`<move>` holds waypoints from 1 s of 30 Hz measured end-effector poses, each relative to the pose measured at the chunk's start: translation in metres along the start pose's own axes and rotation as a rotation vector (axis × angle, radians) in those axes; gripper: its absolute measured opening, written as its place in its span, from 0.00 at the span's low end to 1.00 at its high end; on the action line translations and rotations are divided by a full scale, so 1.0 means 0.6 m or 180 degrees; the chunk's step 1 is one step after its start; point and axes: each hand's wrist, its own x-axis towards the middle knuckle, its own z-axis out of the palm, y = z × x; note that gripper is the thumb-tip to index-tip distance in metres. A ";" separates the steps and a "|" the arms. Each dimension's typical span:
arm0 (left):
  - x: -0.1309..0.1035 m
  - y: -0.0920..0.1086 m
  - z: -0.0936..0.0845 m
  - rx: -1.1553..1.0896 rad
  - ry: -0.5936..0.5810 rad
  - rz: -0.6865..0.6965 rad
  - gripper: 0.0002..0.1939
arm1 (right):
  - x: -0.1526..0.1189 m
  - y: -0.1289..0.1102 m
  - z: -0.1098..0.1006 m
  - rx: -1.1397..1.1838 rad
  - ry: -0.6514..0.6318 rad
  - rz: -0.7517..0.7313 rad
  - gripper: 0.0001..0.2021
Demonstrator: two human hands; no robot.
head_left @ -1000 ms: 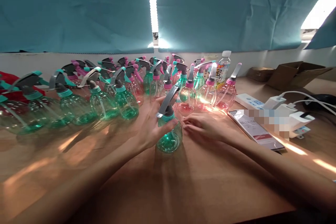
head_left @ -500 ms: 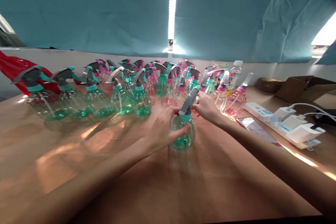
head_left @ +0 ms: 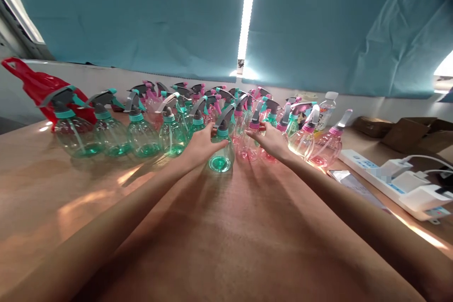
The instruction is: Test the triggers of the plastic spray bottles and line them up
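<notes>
A green spray bottle (head_left: 221, 156) with a turquoise collar and grey trigger head stands upright at the front of the group. My left hand (head_left: 200, 145) is closed round its left side, thumb across the front and fingertips partly hidden behind. To the right, my right hand (head_left: 273, 141) is at a pink spray bottle (head_left: 247, 150). Its thumb crosses the front just below the pink collar, while the other fingers are partly hidden behind the neck. Left of my hands, several green spray bottles (head_left: 144, 139) stand in a row.
More green and pink spray bottles crowd behind. On the right are a pink spray bottle (head_left: 325, 151), a white-capped drink bottle (head_left: 326, 108), a phone (head_left: 356, 188), a power strip (head_left: 361, 163) with chargers, and open cardboard (head_left: 406, 134). A red bag (head_left: 46, 87) lies far left.
My left hand has moved the green spray bottle away from me and into the front row. My right hand has come from behind that bottle to the pink one. The view has shifted slightly.
</notes>
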 end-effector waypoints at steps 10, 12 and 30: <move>0.060 0.003 0.031 0.0169 0.0123 -0.0097 0.17 | 0.012 -0.006 -0.003 -0.0097 -0.0284 0.0174 0.22; 0.066 -0.001 0.034 0.0146 0.0167 -0.0061 0.18 | 0.010 -0.004 -0.005 -0.0115 -0.0318 0.0151 0.22; -0.060 0.001 0.036 -0.0256 0.0340 0.0525 0.26 | -0.065 -0.038 -0.036 -0.0086 -0.0590 -0.0215 0.25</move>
